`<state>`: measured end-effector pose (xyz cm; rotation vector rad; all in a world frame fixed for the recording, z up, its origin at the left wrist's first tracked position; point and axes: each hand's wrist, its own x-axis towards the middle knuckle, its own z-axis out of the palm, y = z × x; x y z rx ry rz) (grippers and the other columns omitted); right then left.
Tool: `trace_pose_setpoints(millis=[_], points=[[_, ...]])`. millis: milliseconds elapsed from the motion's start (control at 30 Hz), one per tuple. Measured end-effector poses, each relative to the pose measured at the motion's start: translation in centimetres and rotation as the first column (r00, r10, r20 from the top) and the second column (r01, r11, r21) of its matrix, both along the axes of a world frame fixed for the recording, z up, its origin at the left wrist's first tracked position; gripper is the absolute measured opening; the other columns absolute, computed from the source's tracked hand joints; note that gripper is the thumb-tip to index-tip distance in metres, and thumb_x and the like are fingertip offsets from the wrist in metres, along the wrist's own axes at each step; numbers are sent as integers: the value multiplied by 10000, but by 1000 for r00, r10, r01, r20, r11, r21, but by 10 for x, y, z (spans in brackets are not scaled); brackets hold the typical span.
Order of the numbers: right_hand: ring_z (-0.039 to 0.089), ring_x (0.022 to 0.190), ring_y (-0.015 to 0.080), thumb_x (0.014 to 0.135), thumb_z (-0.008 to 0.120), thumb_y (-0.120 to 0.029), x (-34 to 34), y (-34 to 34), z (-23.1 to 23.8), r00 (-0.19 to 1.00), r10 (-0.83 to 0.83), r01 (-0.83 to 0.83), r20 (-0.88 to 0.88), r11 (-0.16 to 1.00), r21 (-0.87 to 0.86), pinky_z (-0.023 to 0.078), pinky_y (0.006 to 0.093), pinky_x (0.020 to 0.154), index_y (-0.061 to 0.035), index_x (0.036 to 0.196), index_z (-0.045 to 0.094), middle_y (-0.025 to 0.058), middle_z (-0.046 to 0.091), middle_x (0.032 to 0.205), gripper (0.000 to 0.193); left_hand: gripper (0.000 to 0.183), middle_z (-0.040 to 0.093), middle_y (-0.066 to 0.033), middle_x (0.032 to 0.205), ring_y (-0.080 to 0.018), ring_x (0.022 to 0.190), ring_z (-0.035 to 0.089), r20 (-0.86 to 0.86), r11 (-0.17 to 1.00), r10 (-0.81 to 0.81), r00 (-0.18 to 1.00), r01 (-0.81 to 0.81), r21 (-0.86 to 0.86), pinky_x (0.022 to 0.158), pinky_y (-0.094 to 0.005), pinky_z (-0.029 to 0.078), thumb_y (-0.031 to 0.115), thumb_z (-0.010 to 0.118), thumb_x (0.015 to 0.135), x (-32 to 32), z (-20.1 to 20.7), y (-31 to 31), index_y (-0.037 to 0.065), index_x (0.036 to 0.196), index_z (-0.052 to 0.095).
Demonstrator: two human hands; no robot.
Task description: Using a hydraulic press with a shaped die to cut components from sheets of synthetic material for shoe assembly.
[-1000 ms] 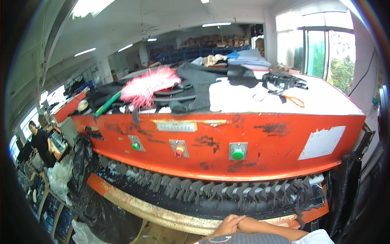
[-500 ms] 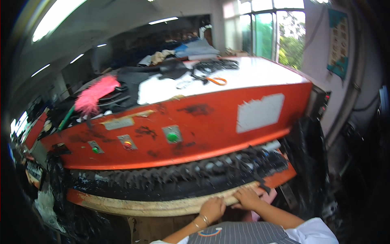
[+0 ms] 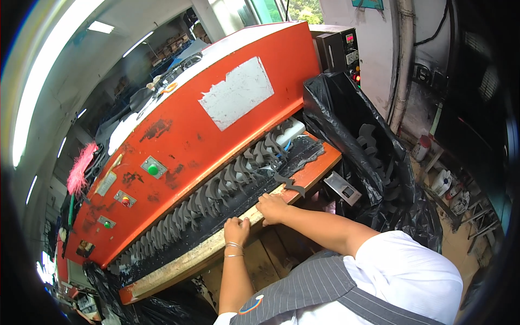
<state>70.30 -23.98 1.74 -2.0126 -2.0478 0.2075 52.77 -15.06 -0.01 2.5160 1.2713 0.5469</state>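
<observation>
My left hand [image 3: 236,230], with bracelets at the wrist, has its fingers curled onto the worn pale front edge [image 3: 189,259] of a machine bed. Right beside it, my right hand [image 3: 272,209] also bends its fingers over that edge. Behind both hands, a dense row of dark grey wavy cut pieces [image 3: 200,201] lies on the black work surface [image 3: 216,214]. One loose grey wavy piece [image 3: 290,184] rests across the edge, just beyond my right hand. Whether anything small is under my fingers is hidden.
The large orange press [image 3: 184,141] rises behind the bed, with green buttons [image 3: 152,169] and a red button [image 3: 125,201]. To the right stands a black plastic bag [image 3: 346,119] holding more grey pieces [image 3: 368,140]. A metal box [image 3: 342,188] is near the bed's right end.
My view has swung right and tilted down, showing more of the bag and floor. Both hands stay on the front edge, close together.
</observation>
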Motion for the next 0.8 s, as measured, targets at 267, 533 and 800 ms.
trace_pose_setpoints(millis=[267, 533, 800], points=[[550, 1024, 315, 663, 791, -385, 15, 6, 4, 989, 131, -130, -70, 991, 7, 467, 419, 862, -48, 982, 673, 137, 605, 1003, 479, 432, 651, -222, 763, -398, 755, 632, -128, 990, 42, 991, -58, -125, 726, -455, 495, 422, 630, 755, 5, 31, 12, 1, 660, 660], [649, 895, 336, 843, 619, -268, 150, 46, 50, 934, 112, -40, -340, 977, 210, 500, 443, 809, -48, 988, 679, 166, 678, 961, 271, 269, 666, -137, 796, -355, 769, 632, 192, 950, -236, 953, 268, -163, 706, -433, 494, 327, 676, 815, 118, 75, 16, 59, 797, 688], [649, 1022, 285, 719, 740, -239, 193, 132, 69, 979, -31, 111, 199, 906, -408, 518, 417, 839, -122, 1054, 708, 101, 687, 1074, 356, 320, 561, -63, 768, -271, 787, 532, 214, 951, -284, 935, 246, 187, 732, -390, 414, 217, 806, 627, 207, 9, 60, 88, 794, 565]])
